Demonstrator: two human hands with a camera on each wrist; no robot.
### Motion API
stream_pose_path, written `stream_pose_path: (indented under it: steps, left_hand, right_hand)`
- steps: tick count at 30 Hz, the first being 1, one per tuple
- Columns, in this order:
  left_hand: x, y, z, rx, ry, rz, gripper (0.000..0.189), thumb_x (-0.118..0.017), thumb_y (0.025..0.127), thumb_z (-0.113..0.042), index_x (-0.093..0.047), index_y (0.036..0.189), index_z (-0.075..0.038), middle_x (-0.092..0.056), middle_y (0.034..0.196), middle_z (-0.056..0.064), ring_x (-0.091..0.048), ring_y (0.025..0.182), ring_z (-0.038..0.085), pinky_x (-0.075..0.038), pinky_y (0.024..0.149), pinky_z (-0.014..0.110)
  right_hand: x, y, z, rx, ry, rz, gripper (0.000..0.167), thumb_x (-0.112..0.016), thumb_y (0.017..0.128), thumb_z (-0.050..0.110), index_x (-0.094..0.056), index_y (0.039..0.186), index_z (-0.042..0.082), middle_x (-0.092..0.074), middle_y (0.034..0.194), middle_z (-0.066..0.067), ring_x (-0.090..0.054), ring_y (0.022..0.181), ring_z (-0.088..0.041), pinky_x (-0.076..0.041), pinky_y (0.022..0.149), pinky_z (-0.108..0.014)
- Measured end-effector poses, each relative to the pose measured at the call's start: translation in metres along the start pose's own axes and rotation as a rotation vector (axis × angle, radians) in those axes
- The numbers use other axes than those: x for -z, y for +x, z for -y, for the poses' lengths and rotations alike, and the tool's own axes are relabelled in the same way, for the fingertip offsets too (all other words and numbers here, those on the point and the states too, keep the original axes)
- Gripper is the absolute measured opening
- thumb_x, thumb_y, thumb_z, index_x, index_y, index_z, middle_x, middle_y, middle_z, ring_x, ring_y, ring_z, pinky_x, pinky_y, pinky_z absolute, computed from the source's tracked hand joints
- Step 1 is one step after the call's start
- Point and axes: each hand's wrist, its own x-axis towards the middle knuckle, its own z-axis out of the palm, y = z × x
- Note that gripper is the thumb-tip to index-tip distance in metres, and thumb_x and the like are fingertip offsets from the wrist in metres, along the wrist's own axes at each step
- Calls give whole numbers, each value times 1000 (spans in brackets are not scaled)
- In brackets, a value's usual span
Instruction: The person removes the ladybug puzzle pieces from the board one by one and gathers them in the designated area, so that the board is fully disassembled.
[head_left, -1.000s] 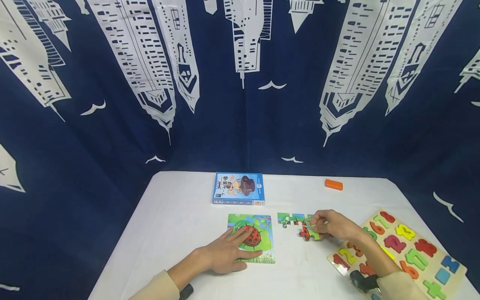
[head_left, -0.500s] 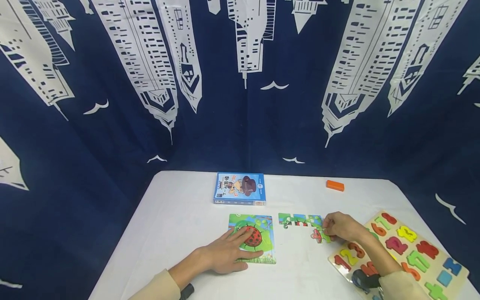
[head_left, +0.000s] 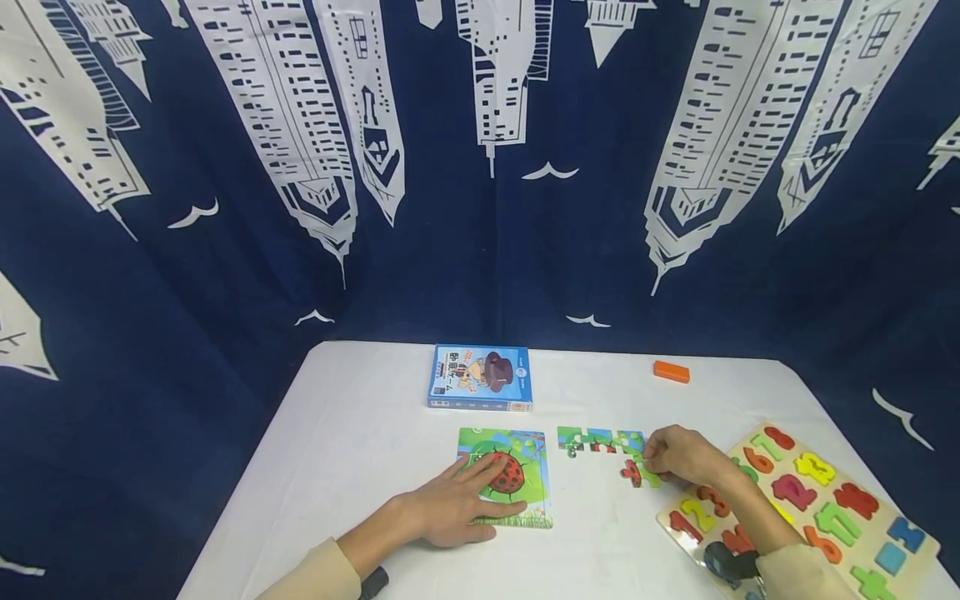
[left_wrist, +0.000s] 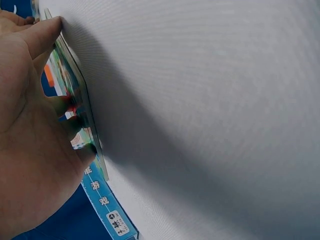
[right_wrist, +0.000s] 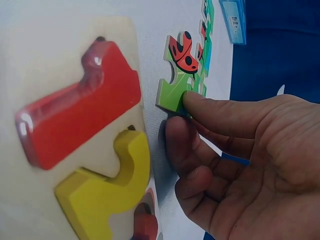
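- puzzle piece [head_left: 633,475] sits, on my feed, just left of the right hand [head_left: 684,457], on the near side of the puzzle row [head_left: 600,437], by that row's right end.
- i read its long axis as roughly left to right: red ladybug part to the left, green end to the right, where the fingers are. the row runs left to right too.
- the right hand is the nearer one by far; i see thumb and bent forefinger pinching the green end.
- i can't tell from here whether the piece's far edge touches the row; the fingers crowd that corner.
- the left hand [head_left: 450,504] rests with fingers spread on the ladybug card [head_left: 531,475], left of the row and apart from the piece.
- number board [head_left: 855,546] lies to the right, partly beneath the right forearm.
- at the far side i have a blue box [head_left: 480,375] beyond the card and an orange block [head_left: 671,372] beyond the right hand.
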Motion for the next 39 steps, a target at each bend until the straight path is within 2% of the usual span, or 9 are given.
stream_pose_path:
  steps: [7, 39]
  left_hand:
    - [-2, 1, 0, 8, 13, -3, 49, -41, 94, -51, -23, 140, -50, -6, 154, 11, 1, 140, 29, -13, 107, 55]
    - [-1, 0, -1, 11, 2, -15, 49, -41, 95, -48, -23, 140, -50, -6, 154, 12, 0, 140, 30, -12, 107, 56]
  right_hand:
    - [-1, 0, -1, 17, -7, -14, 8, -68, 81, 10, -61, 83, 7, -57, 66, -4, -52, 60, -17, -39, 52, -29]
    - [-2, 1, -4, -10, -23, -25, 10, -69, 80, 12, -61, 83, 8, -58, 65, -3, -51, 60, -17, -39, 52, -29]
